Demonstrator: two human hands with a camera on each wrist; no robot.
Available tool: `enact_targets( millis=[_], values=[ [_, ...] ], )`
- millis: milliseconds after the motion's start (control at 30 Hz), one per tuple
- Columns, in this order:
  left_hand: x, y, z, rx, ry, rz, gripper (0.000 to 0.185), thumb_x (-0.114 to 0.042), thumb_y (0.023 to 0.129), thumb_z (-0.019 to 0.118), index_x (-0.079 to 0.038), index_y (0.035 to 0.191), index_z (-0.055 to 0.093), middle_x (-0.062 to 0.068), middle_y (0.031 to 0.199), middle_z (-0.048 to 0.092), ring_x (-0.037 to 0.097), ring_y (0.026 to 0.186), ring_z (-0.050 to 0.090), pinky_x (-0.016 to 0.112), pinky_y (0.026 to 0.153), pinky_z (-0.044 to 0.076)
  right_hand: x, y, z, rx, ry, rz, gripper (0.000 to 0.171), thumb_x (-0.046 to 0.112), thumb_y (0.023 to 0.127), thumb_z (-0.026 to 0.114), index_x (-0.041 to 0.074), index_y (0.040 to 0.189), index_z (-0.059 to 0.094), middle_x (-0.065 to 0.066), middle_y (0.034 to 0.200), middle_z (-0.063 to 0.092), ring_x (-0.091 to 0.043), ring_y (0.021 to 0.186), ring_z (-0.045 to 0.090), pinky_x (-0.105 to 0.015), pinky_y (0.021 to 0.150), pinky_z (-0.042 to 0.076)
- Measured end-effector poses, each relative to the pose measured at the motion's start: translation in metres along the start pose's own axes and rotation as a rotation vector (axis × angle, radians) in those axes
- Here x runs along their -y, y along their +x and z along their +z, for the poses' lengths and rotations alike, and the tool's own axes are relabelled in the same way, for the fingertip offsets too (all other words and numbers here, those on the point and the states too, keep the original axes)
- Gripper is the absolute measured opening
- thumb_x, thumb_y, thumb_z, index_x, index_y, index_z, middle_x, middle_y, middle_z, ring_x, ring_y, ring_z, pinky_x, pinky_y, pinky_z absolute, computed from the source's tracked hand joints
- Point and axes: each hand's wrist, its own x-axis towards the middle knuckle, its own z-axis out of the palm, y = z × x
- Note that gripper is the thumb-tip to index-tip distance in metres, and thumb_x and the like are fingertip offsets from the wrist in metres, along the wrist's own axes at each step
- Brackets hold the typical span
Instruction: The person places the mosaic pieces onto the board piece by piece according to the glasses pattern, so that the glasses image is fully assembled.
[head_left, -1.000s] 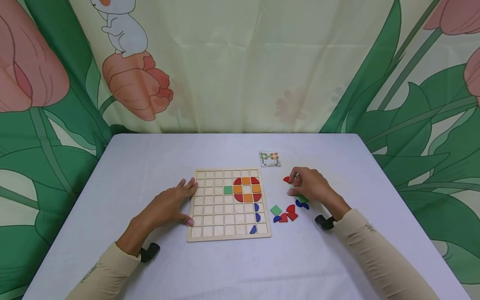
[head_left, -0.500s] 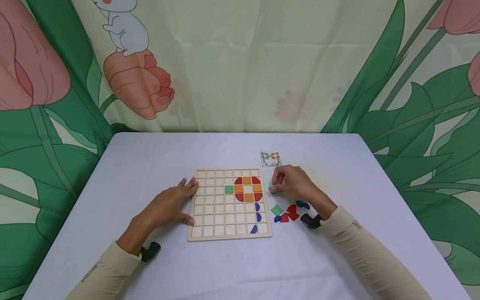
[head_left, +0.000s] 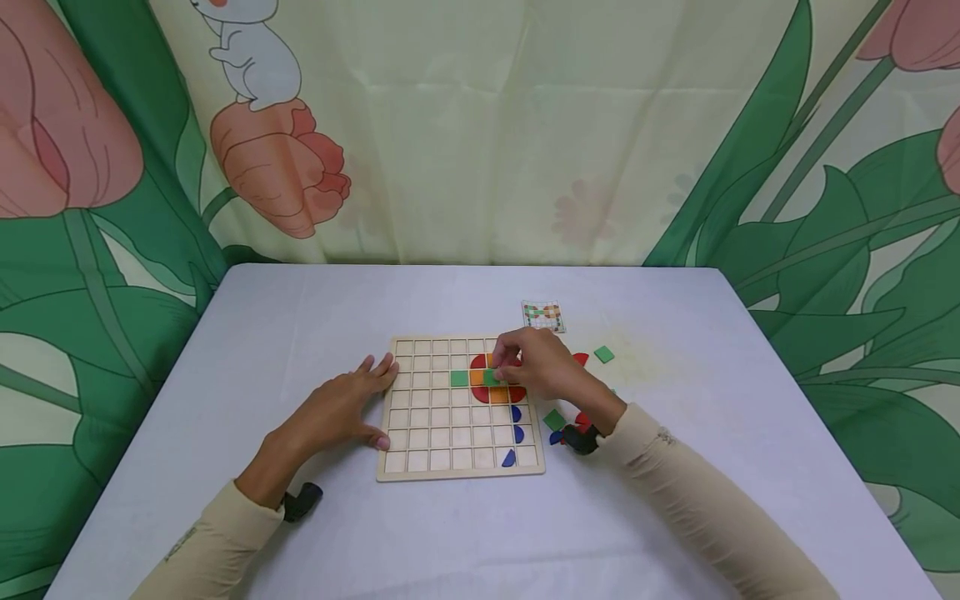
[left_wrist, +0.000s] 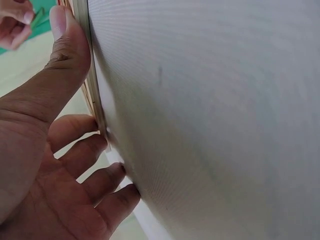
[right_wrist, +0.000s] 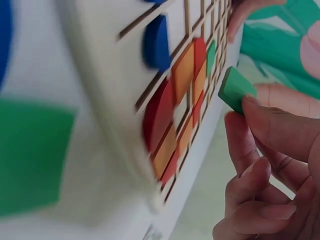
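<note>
Grn sq. tile [head_left: 491, 377] pinched betw. thumb & fingers of R hand [head_left: 536, 362], held above board [head_left: 448, 438].
No long axis; tile seen over red/orange ring [head_left: 476, 377], R of set-in grn sq. [head_left: 459, 379]; R hand nearer, board's L edge touched by L hand [head_left: 347, 412], fingers spread.

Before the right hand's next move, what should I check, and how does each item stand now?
1. Held green tile pinched in the right hand: ok.
2. Held green tile laid in the board: not ok, it is apart from it.
3. Left hand touching the board's edge: ok.
4. Lone green square beside the red-orange ring lying in the grid: ok.
5. Card readable in detail: cannot tell, too small.
</note>
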Motion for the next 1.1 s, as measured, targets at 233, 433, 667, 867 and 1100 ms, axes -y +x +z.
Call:
enact_targets(
  millis=[233,433,667,867,1100],
  values=[
    [0.001,0.0,0.0,-0.01,-0.025,0.014,0.118,-0.042,0.057,0.092,-0.01,0.155,0.033,0.01,0.164,0.025,0.042,0.15,0.027,0.061,0.108,0.039,0.017,0.014,0.017,0.028,-0.019,-0.067,0.012,0.023,0.087,0.079,0.026,0.082,0.068,0.011,0.076,0.065,-0.013,0.078,0.058,-0.032,0.07,0.044],
    [0.0,0.0,-0.001,-0.004,-0.029,0.018,0.118,-0.042,0.057,0.091,-0.01,0.155,0.033,0.011,0.164,0.025,0.043,0.149,0.027,0.062,0.108,0.039,0.03,0.025,0.027,0.024,-0.042,-0.103,0.012,0.022,0.087,0.078,0.023,0.081,0.067,0.009,0.073,0.064,-0.013,0.073,0.059,-0.032,0.064,0.046],
    [0.001,0.0,-0.001,0.004,-0.02,0.011,0.117,-0.043,0.059,0.091,-0.011,0.155,0.033,0.01,0.164,0.025,0.043,0.149,0.026,0.061,0.108,0.039,0.041,0.036,0.036,0.031,-0.061,-0.126,0.011,0.021,0.086,0.079,0.02,0.082,0.069,0.008,0.074,0.066,-0.012,0.072,0.061,-0.031,0.062,0.047],
    [0.003,0.001,0.0,0.008,-0.014,0.006,0.117,-0.045,0.059,0.09,-0.012,0.156,0.032,0.01,0.164,0.024,0.042,0.149,0.026,0.062,0.107,0.04,0.045,0.043,0.042,0.042,-0.092,-0.119,0.01,0.022,0.087,0.078,0.019,0.083,0.07,0.009,0.072,0.065,-0.013,0.069,0.06,-0.031,0.059,0.047],
    [0.003,0.001,0.001,0.005,-0.017,0.007,0.117,-0.044,0.059,0.09,-0.012,0.156,0.033,0.01,0.164,0.025,0.043,0.149,0.028,0.062,0.106,0.041,0.048,0.047,0.045,0.072,-0.155,-0.092,0.011,0.025,0.088,0.077,0.021,0.082,0.069,0.01,0.074,0.065,-0.014,0.071,0.06,-0.031,0.06,0.047]
  ],
)
